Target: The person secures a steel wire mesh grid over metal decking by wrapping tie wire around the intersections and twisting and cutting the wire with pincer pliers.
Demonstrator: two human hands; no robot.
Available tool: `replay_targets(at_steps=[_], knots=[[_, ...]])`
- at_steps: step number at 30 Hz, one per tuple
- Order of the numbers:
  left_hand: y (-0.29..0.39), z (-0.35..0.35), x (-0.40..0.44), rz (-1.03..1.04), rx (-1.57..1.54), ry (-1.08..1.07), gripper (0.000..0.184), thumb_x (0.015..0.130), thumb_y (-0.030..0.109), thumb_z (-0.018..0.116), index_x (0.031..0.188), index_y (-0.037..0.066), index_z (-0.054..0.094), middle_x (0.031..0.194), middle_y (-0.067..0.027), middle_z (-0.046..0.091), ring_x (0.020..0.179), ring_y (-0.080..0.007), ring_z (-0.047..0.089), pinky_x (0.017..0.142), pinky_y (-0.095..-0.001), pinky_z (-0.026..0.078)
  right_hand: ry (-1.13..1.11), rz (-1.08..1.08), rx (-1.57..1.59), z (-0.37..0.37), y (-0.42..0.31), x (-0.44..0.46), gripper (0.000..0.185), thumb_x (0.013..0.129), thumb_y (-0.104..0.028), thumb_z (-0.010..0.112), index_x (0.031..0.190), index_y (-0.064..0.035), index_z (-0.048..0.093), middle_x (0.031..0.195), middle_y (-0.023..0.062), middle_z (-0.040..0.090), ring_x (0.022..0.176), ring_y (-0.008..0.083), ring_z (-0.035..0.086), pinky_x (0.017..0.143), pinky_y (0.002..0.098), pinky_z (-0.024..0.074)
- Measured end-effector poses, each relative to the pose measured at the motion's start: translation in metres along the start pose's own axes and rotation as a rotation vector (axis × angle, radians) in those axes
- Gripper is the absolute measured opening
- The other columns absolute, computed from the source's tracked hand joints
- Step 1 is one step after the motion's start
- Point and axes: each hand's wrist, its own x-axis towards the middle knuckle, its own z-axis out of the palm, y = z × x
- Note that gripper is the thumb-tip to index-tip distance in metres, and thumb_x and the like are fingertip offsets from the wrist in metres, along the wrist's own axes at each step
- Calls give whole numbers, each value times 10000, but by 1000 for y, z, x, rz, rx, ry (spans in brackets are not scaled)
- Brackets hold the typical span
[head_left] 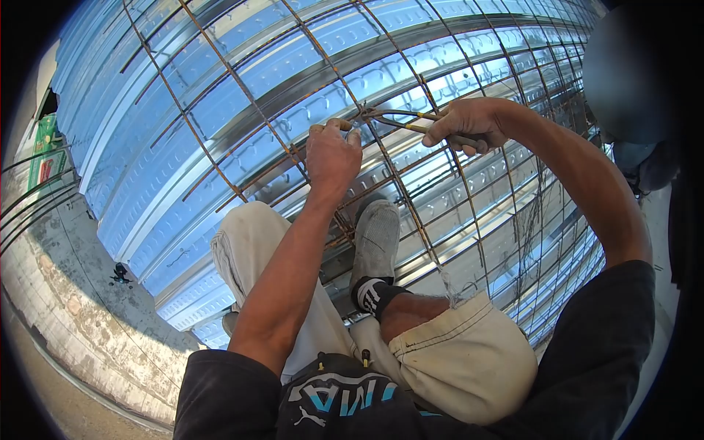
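My right hand point(469, 126) is closed round the handles of a pair of pincers point(375, 114) with yellow and dark grips. The pincers' jaws are at a crossing of thin rusty rebars point(320, 53). My left hand point(334, 158) is just left of the jaws, its fingers curled in close to the same crossing. Whatever its fingertips hold, if anything, is too small to make out. The bars form a grid above shiny ribbed metal decking point(165, 88).
My grey shoe point(378, 238) is among the bars below my hands. Thin loose wires point(539, 213) hang over the grid at right. A rough concrete ledge point(73, 301) borders the decking at left, near several dark bar ends. A large blurred grey shape point(623, 81) stands at upper right.
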Motion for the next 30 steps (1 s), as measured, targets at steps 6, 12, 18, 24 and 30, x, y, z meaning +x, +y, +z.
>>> replay_targets(at_steps=[6, 12, 18, 24, 30], knots=[[1, -30, 3, -378, -500, -412, 352, 954, 307, 632, 1113, -8, 633, 842, -77, 638, 713, -171, 599, 672, -321, 505, 566, -440, -1051, 3, -14, -14, 471, 871, -348, 706, 1066, 72, 623, 850, 183, 663, 830, 378, 651, 838, 476, 503], [22, -51, 19, -322, -456, -432, 351, 974, 296, 593, 1034, -42, 665, 699, -94, 648, 631, -165, 609, 563, -324, 456, 50, -170, -104, -14, -18, -26, 488, 1063, -364, 415, 1047, 70, 637, 733, 154, 700, 601, 181, 707, 481, 277, 553], [56, -62, 52, 171, 113, -300, 419, 955, 371, 596, 1053, -26, 688, 811, -242, 684, 772, -354, 670, 771, -449, 496, -114, -220, 248, 2, 17, -13, 457, 1067, -350, 411, 959, 44, 616, 751, 175, 697, 597, 204, 698, 437, 280, 511], [54, -76, 77, -127, -76, -394, 384, 979, 357, 589, 1071, -5, 678, 674, -7, 506, 511, -106, 426, 477, -293, 347, 566, -588, -842, 24, 17, -15, 235, 864, -162, 594, 799, 37, 699, 850, 217, 704, 755, 358, 702, 716, 475, 545], [-11, -75, 73, -682, -572, -345, 286, 998, 305, 581, 1126, 53, 628, 619, 94, 367, 438, -21, 259, 384, -214, 190, 676, -452, -580, 38, 81, -50, 177, 852, -139, 629, 833, 18, 709, 857, 230, 700, 824, 379, 696, 732, 478, 544]])
